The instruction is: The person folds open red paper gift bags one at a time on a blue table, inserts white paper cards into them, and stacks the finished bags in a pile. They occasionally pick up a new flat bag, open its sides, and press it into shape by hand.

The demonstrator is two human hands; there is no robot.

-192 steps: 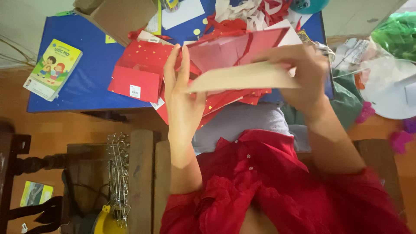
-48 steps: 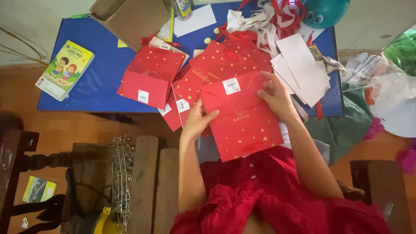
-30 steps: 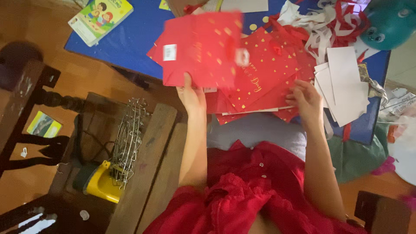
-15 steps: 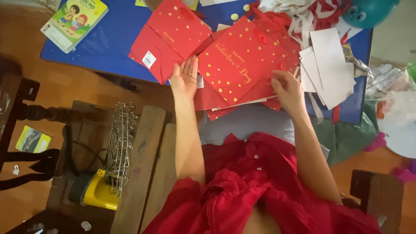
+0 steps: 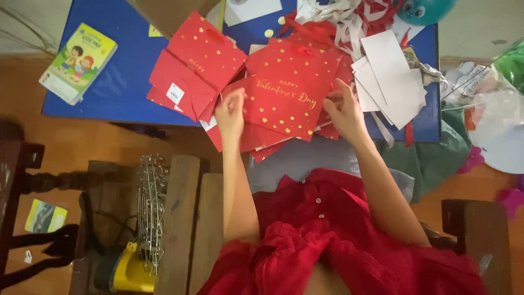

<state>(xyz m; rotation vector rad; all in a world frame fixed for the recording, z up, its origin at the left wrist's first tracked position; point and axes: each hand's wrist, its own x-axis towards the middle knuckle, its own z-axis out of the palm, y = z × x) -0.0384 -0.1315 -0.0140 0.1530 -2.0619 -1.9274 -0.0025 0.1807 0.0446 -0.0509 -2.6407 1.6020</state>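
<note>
Red paper gift bags (image 5: 289,93), flattened and printed with gold hearts, lie in a loose overlapping pile at the near edge of the blue counter (image 5: 114,87), the topmost one held between both hands. The left hand (image 5: 230,112) pinches its left edge, fingers closed on the paper, while the right hand (image 5: 345,109) grips the right edge in the same way. These bags look light and thin, stiff enough to keep flat yet easy to crease or tear, and glossy, so they probably slide over each other; the side edges, away from the ribbon handles at the top, seem the safest hold. Another pair of folded red bags (image 5: 191,76) sits just left of the pile. White paper sheets (image 5: 390,76) lie to the right, and a children's book (image 5: 79,63) rests well apart at the counter's far left.
</note>
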